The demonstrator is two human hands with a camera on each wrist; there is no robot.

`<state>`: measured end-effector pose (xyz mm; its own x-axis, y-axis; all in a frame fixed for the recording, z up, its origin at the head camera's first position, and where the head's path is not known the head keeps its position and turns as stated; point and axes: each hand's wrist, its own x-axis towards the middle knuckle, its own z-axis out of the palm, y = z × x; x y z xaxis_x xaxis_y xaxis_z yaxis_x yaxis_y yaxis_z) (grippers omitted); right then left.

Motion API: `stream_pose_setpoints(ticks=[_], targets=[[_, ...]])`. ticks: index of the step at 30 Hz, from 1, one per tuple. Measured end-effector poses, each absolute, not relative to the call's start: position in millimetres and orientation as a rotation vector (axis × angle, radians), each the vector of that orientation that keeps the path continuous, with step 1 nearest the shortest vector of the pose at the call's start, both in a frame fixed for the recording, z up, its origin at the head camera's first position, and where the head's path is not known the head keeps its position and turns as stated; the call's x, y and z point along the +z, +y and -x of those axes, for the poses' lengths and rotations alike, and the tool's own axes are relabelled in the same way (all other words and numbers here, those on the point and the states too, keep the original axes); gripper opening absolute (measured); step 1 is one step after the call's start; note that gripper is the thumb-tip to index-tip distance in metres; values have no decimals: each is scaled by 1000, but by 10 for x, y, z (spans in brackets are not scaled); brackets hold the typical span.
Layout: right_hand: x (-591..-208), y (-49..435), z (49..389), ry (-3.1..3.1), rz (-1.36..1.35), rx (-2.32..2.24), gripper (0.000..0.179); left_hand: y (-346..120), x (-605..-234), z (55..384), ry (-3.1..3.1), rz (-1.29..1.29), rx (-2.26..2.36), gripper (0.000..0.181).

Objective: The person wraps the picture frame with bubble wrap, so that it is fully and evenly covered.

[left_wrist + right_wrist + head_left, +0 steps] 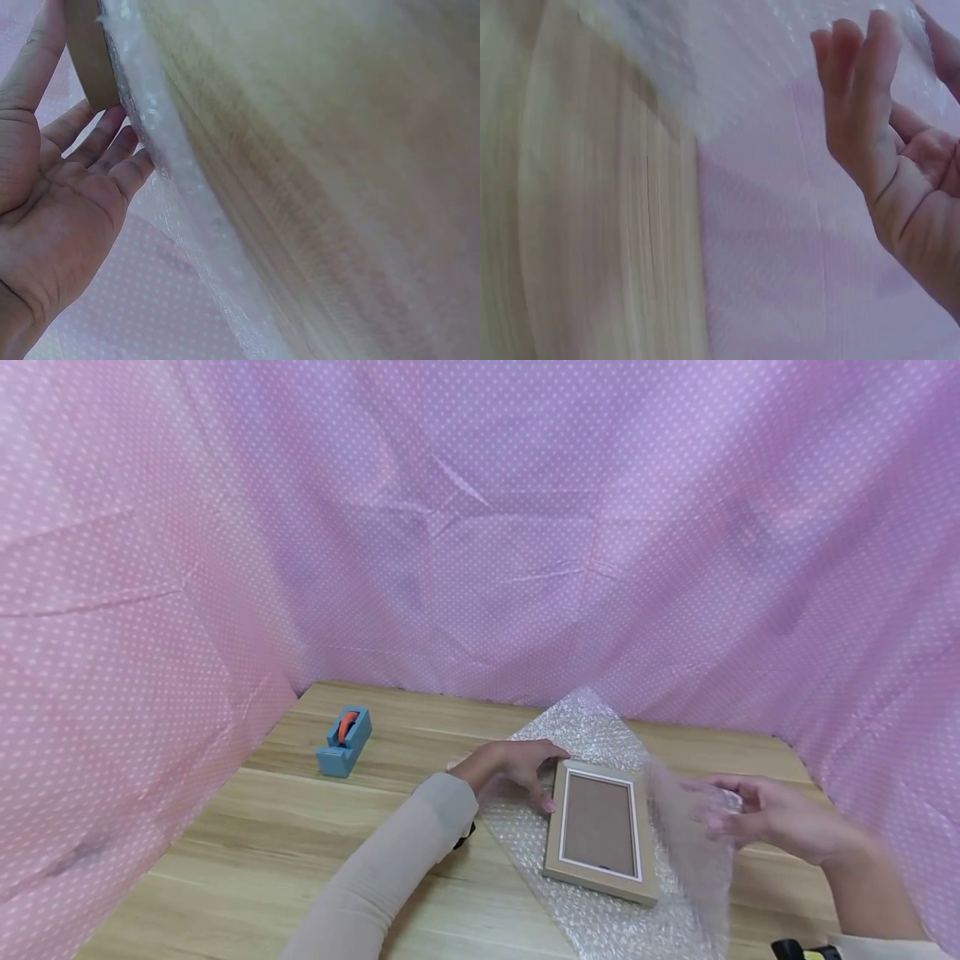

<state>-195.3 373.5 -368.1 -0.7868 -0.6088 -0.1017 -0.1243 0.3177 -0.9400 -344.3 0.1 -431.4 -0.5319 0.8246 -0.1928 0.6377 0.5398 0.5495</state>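
- A blue tape dispenser (334, 762) with an orange roll (347, 727) is on the worktop (255, 843), well apart from the left grip (517, 768), out to its left.
- Pink dotted cloth (465, 543) hangs beyond both grips and off to either side of them.
- A sheet of bubble wrap (585, 722) lies between the two grips, one corner reaching past the left grip towards the cloth. Its raised flap (686, 852), blurred, stands between the right grip (776, 818) and the picture frame (598, 827).
- The picture frame lies on the bubble wrap, just right of the left grip, with a white inner border around a brown panel.
- The left grip is spread fairly wide, thumb against the frame's near side and fingers at its far corner; some fingertips also touch the bubble wrap.
- The right grip is narrow, pinching the edge of the lifted flap between thumb and fingers, well apart from the frame.
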Motion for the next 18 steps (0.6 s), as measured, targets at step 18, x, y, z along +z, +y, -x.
stream_pose_setpoints(ticks=[18], targets=[[-4013, 2391, 2202, 1977, 304, -1784, 34, 29, -4338, 3388, 2436, -1155, 535, 103]])
